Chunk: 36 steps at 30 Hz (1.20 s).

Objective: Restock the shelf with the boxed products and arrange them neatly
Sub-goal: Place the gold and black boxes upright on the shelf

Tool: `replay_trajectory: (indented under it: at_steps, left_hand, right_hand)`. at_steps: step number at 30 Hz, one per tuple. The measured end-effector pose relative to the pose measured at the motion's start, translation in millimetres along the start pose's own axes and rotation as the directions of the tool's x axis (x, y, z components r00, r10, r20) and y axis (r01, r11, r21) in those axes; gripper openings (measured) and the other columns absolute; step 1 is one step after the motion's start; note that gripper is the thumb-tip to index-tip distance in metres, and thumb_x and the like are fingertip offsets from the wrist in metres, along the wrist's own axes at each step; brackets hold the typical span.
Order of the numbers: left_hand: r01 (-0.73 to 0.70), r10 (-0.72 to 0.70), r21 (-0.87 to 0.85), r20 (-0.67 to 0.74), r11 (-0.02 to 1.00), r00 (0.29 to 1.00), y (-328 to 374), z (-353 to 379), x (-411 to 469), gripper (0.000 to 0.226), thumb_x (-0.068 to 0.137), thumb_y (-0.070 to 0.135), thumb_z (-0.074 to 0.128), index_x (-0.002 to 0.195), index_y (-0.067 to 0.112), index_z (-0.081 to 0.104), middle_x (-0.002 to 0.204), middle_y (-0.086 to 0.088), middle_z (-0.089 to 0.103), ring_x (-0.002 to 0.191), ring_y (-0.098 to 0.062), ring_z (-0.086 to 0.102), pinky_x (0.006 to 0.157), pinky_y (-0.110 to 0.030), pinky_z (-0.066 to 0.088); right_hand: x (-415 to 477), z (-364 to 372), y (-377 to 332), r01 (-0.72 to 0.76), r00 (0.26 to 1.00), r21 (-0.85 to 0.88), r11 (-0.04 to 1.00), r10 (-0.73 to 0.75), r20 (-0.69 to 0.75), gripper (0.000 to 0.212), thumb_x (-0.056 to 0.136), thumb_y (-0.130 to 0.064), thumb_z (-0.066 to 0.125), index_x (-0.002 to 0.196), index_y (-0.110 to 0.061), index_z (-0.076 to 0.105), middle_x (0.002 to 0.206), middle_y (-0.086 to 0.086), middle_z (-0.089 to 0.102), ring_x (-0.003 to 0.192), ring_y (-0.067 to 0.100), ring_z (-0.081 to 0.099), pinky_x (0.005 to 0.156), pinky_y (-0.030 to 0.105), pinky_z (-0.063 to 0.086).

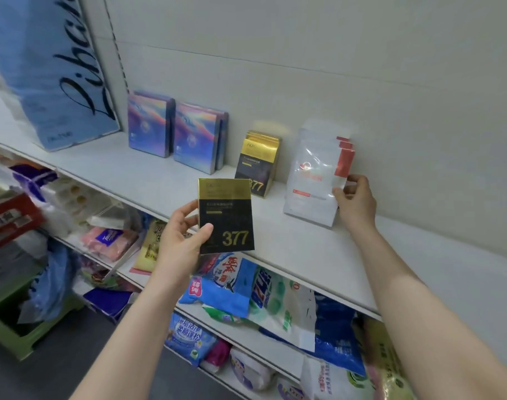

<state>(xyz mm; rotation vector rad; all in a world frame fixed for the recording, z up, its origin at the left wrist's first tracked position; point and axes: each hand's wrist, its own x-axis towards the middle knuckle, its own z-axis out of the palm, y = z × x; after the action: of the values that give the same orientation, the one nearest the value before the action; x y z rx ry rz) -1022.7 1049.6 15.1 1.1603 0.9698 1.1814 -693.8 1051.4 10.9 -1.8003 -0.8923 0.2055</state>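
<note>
My left hand [179, 241] grips a black and gold box marked 377 [225, 216] in front of the white shelf [148, 171], thumb across its front face. A stack of matching black and gold boxes [258, 166] stands upright at the back of the shelf. To their right stands a row of white boxes with red edges [318, 174]. My right hand [356, 199] holds the right side of the front white box, fingers curled round its edge. Two groups of purple iridescent boxes [171, 131] stand further left.
A tall blue pack with script lettering [59, 70] stands at the shelf's left end. Lower shelves hold several bags and packets of detergent and tissues [246, 290]. A green stool [21, 327] sits on the floor at lower left. Bare shelf surface stretches to the right.
</note>
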Motion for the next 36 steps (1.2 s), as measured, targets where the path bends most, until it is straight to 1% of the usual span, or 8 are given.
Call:
replay_trajectory:
  at_steps: [4,9,12,14,17,24,29,36]
  left_hand:
    - [-0.006,0.005,0.050,0.029,0.999,1.000,-0.2,2.9,14.6,0.043,0.093,0.006,0.057,0.127,0.030,0.052,0.116,-0.004,0.065,0.088,-0.016,0.071,0.062,-0.023,0.056]
    - [0.030,-0.036,0.086,0.060,0.996,0.998,-6.1,4.0,29.1,0.043,0.093,0.009,0.058,0.129,0.031,0.051,0.115,-0.001,0.065,0.091,-0.016,0.071,0.069,-0.029,0.058]
    - [0.023,-0.030,0.089,0.085,0.996,0.996,-10.0,7.6,36.1,0.041,0.093,0.008,0.057,0.126,0.033,0.052,0.113,0.001,0.066,0.092,-0.014,0.071,0.072,-0.029,0.058]
    - [0.013,-0.024,0.089,0.120,0.996,0.992,-11.1,9.8,39.6,0.041,0.094,0.006,0.055,0.123,0.033,0.052,0.112,0.002,0.065,0.092,-0.013,0.070,0.071,-0.025,0.058]
    - [0.001,-0.020,0.110,0.171,0.994,0.985,-13.8,7.8,48.3,0.041,0.094,0.005,0.055,0.124,0.033,0.053,0.111,0.004,0.064,0.093,-0.010,0.069,0.071,-0.023,0.057]
    - [-0.126,-0.002,0.463,0.267,0.877,0.964,-25.2,-19.8,97.8,0.049,0.094,0.017,0.058,0.138,0.033,0.044,0.127,0.012,0.054,0.111,-0.004,0.054,0.089,-0.021,0.043]
    - [-0.321,0.032,0.703,0.391,0.635,0.920,-33.0,-23.0,136.7,0.050,0.095,0.021,0.055,0.142,0.030,0.041,0.143,0.005,0.043,0.125,-0.013,0.047,0.107,-0.034,0.040]
    - [-0.558,0.051,0.721,0.593,0.410,0.803,-46.8,-21.8,166.6,0.050,0.095,0.022,0.052,0.144,0.019,0.041,0.146,-0.002,0.042,0.132,-0.022,0.038,0.109,-0.031,0.031]
  right_hand:
    - [3.2,5.1,1.8,0.012,0.999,-0.111,0.994,-0.018,-0.051,0.043,0.089,-0.022,0.064,0.126,-0.010,0.047,0.105,0.007,0.060,0.093,0.028,0.062,0.080,0.033,0.046]
    - [-11.2,8.3,-29.7,0.303,0.925,-0.171,0.938,-0.332,-0.186,0.034,0.088,-0.021,0.066,0.118,-0.014,0.052,0.111,0.007,0.056,0.095,0.023,0.057,0.084,0.035,0.046]
    - [-34.5,22.1,-69.3,0.291,0.942,0.044,0.956,-0.295,0.162,0.025,0.095,-0.028,0.061,0.119,-0.021,0.057,0.102,-0.003,0.061,0.088,0.006,0.059,0.074,0.020,0.047]
    - [-46.0,37.4,-83.6,0.182,0.865,0.084,0.980,-0.200,0.460,0.034,0.098,-0.038,0.055,0.130,-0.028,0.052,0.113,-0.005,0.062,0.099,0.007,0.059,0.079,0.024,0.053]
    - [-48.5,58.9,-85.5,0.124,0.774,0.090,0.988,-0.153,0.615,0.035,0.096,-0.032,0.060,0.130,-0.027,0.053,0.117,-0.002,0.066,0.102,0.015,0.064,0.075,0.027,0.057]
    - [-23.8,78.6,-97.8,0.193,0.905,0.072,0.978,-0.206,0.372,0.028,0.093,-0.017,0.065,0.118,-0.024,0.054,0.091,-0.012,0.063,0.081,0.006,0.063,0.063,0.015,0.051]
    - [-8.6,107.7,-105.5,0.244,0.929,-0.156,0.957,-0.184,0.322,0.026,0.095,-0.023,0.061,0.118,-0.028,0.051,0.114,-0.001,0.064,0.101,0.019,0.063,0.086,0.038,0.056]
    - [-6.0,129.7,-98.1,0.338,0.940,-0.518,0.786,-0.250,0.234,0.051,0.088,-0.015,0.068,0.136,-0.014,0.047,0.129,0.012,0.044,0.118,0.031,0.050,0.100,0.037,0.040]
